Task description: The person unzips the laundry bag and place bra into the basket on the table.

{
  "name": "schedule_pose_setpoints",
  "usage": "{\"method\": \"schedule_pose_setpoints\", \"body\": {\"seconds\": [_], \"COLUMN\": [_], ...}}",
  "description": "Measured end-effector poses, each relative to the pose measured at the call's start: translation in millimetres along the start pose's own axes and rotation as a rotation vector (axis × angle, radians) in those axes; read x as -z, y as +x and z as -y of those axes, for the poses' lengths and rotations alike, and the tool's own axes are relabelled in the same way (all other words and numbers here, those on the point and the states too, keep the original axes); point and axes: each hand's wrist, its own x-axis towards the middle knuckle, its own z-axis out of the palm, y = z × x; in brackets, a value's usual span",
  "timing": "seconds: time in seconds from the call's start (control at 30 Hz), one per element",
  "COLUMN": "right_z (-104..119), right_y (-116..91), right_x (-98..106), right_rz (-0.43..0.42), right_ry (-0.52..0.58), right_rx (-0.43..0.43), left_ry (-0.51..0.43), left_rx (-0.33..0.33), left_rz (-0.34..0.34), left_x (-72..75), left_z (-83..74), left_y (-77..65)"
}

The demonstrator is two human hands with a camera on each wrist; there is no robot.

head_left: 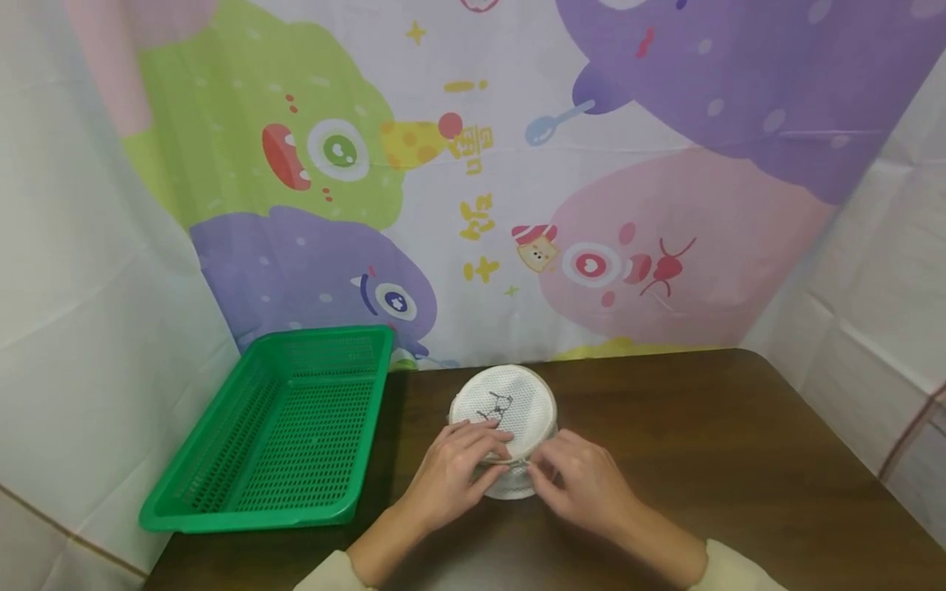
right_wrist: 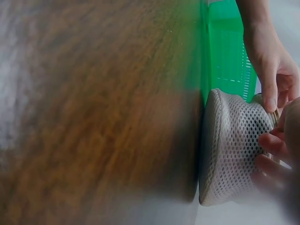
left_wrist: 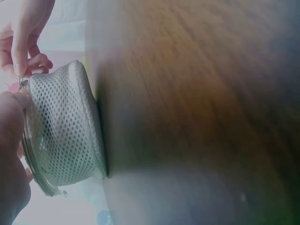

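Note:
A round white mesh laundry bag (head_left: 525, 402) with a black line drawing on its flat top stands upright on the table. A zipper (left_wrist: 33, 171) runs around its upper rim. My left hand (head_left: 458, 464) holds the rim on the near left, fingers over the top and thumb below the edge. At the near right, my right hand (head_left: 587, 476) pinches the small zipper pull (left_wrist: 21, 83) between thumb and fingertips. In the right wrist view, the left thumb (right_wrist: 270, 99) presses beside the zipper, and the right fingers lie along the mesh side.
A green plastic basket (head_left: 355, 468) with slotted walls and floor stands left of the bag on the dark wooden table (head_left: 709, 435). Behind the table hangs a cartoon-printed cloth (head_left: 473, 328); white sheeting (head_left: 872, 287) lines the sides.

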Motion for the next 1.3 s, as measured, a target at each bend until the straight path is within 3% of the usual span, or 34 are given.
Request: {"method": "schedule_pose_setpoints", "body": {"seconds": [0.67,1.3], "right_z": [-5.1,1.9], "right_y": [-5.2,-1.2], "right_x": [-1.3,-3.1], "right_rz": [-0.012,-0.007], "right_ry": [0.015,0.044], "right_rx": [-0.029,-0.013], "left_ry": [0.022,-0.010], "left_rx": [0.007,0.027], "left_rz": [0.008,0.004], "left_x": [4.6,-0.6], "left_z": [3.9,-1.6], "left_y": [-6.0,-0.9]}}
